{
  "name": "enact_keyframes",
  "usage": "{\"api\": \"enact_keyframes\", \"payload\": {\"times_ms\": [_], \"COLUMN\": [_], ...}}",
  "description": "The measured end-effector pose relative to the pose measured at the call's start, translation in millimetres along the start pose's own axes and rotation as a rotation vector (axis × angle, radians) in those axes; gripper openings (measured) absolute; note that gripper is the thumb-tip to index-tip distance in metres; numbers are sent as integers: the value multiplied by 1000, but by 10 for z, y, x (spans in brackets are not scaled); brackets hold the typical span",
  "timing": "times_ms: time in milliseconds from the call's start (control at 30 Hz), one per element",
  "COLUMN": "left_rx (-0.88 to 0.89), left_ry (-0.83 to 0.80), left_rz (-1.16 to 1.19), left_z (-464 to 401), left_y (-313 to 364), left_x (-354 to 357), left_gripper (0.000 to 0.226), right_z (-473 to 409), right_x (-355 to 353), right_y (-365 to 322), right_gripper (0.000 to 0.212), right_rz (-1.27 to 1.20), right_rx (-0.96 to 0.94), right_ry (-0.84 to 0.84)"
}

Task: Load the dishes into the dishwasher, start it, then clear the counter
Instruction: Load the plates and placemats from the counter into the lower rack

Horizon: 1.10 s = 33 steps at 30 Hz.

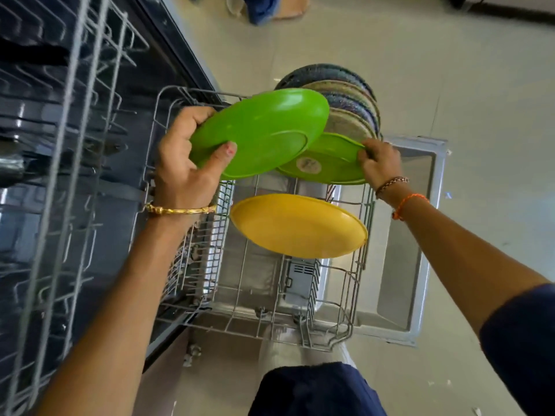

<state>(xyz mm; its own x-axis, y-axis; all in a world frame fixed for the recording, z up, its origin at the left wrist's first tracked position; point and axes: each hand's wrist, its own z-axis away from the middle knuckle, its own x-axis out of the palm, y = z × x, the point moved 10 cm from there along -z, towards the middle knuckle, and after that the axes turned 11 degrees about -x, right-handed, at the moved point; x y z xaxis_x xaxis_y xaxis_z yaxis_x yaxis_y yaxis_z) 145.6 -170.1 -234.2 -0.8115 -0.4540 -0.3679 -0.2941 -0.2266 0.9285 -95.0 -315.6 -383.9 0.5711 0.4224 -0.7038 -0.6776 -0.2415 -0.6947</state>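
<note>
The left hand grips a large green plate at its left rim, thumb on the underside and fingers curled over the edge, and holds it tilted above the lower rack of the dishwasher. The right hand pinches the right rim of a second green plate, which partly lies under the first one and carries a round sticker on its base. Just near of these, a yellow plate stands tilted in the lower rack. At the far end of the rack a row of patterned plates stands on edge, close together.

The lower rack is pulled out over the open dishwasher door, which lies flat and shows its grey metal inside. On the left, the upper rack of grey wire is also pulled out, with the dark inside of the machine behind it. The floor is pale and glossy, of large tiles. At the far edge of the floor some blue cloth is seen, too blurred to tell more. The person wears dark blue clothing, a gold bangle on the left wrist and an orange thread on the right wrist.
</note>
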Motion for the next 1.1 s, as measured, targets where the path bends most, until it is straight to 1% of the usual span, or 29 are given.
{"api": "enact_keyframes", "payload": {"times_ms": [100, 200, 300, 367, 467, 567, 633, 667, 700, 733, 800, 833, 867, 900, 1000, 1100], "left_rx": [5, 19, 20, 7, -8, -29, -48, -58, -72, -91, -145, -178, -211, -242, -318, -363], "left_ry": [-17, -43, -48, -52, -61, -72, -88, -98, -109, -124, -161, -179, -196, -211, -241, -303], "left_rz": [6, 18, 27, 19, 0, 6, 8, 4, 5, 12, 38, 57, 78, 97, 90, -70], "left_z": [-101, -167, -195, -208, -204, -190, -184, -186, -194, -205, -236, -256, -282, -313, -418, -489], "left_y": [-82, -153, -233, -286, -344, -391, -411, -419, -436, -458, -518, -552, -588, -634, -784, -933], "left_x": [63, 131, 167, 198, 258, 339, 407, 442, 479, 518, 612, 667, 727, 789, 983, 1200], "left_gripper": [33, 25, 28, 33, 34, 35, 36, 36, 36, 35, 32, 30, 28, 29, 39, 46], "right_z": [-67, -143, -203, -214, -123, -58, -11, -11, -25, -39, -55, -55, -49, -37, 29, 127], "right_x": [140, 294, 446, 508, 671, 686, 709, 691, 629, 554, 405, 343, 295, 256, 143, 113], "right_y": [79, 128, 168, 167, 248, 392, 442, 440, 386, 306, 119, 42, -12, -26, 101, 286], "right_gripper": [25, 24, 21, 28, 42, 46, 51, 55, 61, 68, 83, 86, 85, 82, 71, 61], "right_rz": [59, 92, 120, 160, 294, 312, 315, 290, 225, 113, -199, -342, -423, -440, -341, -244], "right_rx": [6, -11, -15, -30, -34, 36, 52, 35, 3, -34, -99, -117, -124, -119, -57, -2], "right_ry": [-48, -86, -116, -134, -272, -280, -331, -323, -277, -216, -134, -122, -119, -115, -54, -33]}}
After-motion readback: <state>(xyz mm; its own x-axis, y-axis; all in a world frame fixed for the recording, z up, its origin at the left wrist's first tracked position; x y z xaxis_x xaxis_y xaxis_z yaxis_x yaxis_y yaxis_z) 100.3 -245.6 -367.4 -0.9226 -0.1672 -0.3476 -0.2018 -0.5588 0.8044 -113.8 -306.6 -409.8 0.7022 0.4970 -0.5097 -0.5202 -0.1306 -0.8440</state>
